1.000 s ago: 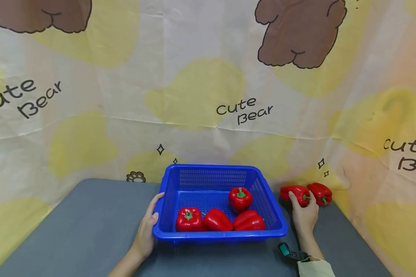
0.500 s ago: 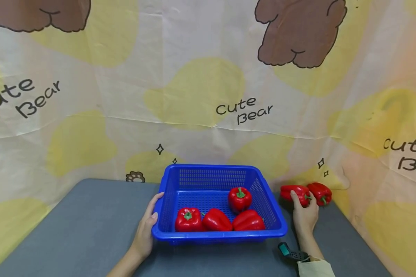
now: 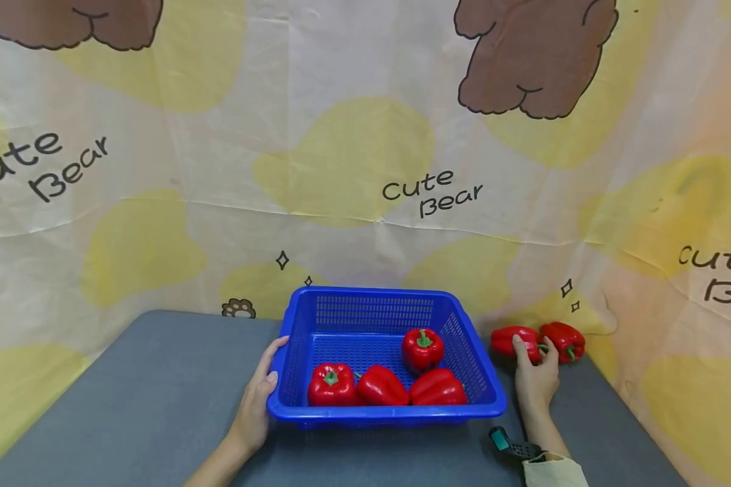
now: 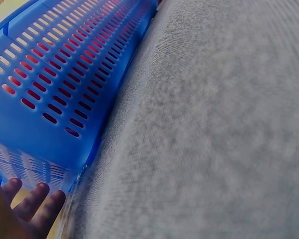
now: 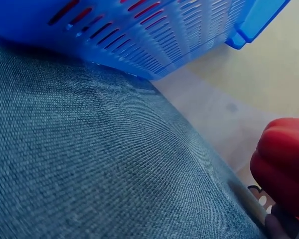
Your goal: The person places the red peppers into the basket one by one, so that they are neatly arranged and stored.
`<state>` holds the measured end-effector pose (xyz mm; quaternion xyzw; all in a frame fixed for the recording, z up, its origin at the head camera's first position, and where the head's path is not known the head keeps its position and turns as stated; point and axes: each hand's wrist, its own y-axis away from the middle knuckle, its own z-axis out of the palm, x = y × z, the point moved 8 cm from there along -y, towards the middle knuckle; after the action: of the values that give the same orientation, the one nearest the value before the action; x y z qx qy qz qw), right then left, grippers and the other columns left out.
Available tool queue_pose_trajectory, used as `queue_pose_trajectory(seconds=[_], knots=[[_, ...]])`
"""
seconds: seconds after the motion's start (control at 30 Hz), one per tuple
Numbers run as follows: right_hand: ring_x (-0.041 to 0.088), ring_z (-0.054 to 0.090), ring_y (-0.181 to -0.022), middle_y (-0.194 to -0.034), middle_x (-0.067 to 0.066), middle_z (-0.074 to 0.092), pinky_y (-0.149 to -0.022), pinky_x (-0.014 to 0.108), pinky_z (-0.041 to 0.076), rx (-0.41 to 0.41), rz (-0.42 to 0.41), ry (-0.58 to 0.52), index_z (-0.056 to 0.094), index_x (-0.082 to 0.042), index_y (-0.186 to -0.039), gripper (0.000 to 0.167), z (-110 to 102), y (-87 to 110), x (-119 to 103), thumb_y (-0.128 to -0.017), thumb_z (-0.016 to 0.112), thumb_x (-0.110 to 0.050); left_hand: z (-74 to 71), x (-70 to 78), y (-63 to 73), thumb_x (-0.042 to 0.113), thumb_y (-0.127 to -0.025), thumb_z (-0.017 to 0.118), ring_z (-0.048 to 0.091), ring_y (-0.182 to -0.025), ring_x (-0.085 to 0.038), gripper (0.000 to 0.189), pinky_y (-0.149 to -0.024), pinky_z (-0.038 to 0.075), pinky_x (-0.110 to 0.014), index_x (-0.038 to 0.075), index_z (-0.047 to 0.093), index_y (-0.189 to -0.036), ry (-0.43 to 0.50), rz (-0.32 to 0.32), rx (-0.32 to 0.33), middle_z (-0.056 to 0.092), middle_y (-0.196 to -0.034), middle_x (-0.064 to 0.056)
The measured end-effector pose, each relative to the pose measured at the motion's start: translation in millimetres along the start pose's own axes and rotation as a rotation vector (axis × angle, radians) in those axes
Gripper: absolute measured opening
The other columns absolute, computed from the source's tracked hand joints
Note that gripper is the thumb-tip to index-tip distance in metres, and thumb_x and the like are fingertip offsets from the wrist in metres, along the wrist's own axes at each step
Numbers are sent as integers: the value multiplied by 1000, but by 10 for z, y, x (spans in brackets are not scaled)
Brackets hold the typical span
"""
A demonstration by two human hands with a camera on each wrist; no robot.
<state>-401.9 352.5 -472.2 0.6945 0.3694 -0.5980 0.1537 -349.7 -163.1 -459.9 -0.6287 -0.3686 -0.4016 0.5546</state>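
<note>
Over the grey fabric-topped desk (image 3: 176,385), the left hand (image 3: 256,406), fingers apart, touches a blue perforated plastic basket (image 3: 386,412); the right hand (image 3: 536,382) clamps its fingers on a red bell pepper (image 3: 505,340).

A person's bare left hand (image 3: 256,409), fingers (image 4: 48,210) extended, rests well left of the bare right hand (image 3: 537,382), gripping between curved thumb (image 3: 521,354) and fingers, wrist (image 3: 543,425) below the grip.
</note>
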Motion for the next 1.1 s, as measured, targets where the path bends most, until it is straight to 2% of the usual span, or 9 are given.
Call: queue_pose_trajectory(seconds=[0.23,0.37,0.53,0.9,1.1], knots=[[41,46,-129,-145,26,52,-110,61,31,4,-24,13,34,-22,-158,77,42,9,-29,-95,58,-57,-27,7,12,24,-104,24,58,-123,-17,54,-92,54,-28,16,30,-157,-4,-2,3,40,-152,-22],[39,48,-123,-137,24,57,-107,59,33,-5,-40,34,37,-22,-157,74,81,21,-47,-95,58,-56,-58,21,24,24,-104,24,59,-122,-17,53,-91,55,-28,16,31,-156,-2,-4,19,41,-150,-21],[30,47,-110,-123,18,56,-99,51,36,2,-48,46,38,-20,-157,72,81,14,-84,-96,57,-54,-58,38,8,23,-103,26,59,-122,-17,54,-90,55,-28,17,32,-156,-11,0,18,42,-151,-22],[43,43,-130,-142,25,51,-111,63,29,-61,-48,63,33,-20,-159,76,117,-2,-67,-97,55,-56,-54,7,4,24,-102,27,58,-122,-16,55,-91,54,-27,17,32,-156,-24,-3,32,42,-152,-23],[47,37,-140,-152,28,44,-114,68,24,-121,-41,125,27,-22,-161,77,113,25,-50,-98,52,-57,-26,-10,5,26,-103,27,58,-123,-20,54,-89,55,-27,19,32,-156,-31,-10,16,40,-154,-23]])
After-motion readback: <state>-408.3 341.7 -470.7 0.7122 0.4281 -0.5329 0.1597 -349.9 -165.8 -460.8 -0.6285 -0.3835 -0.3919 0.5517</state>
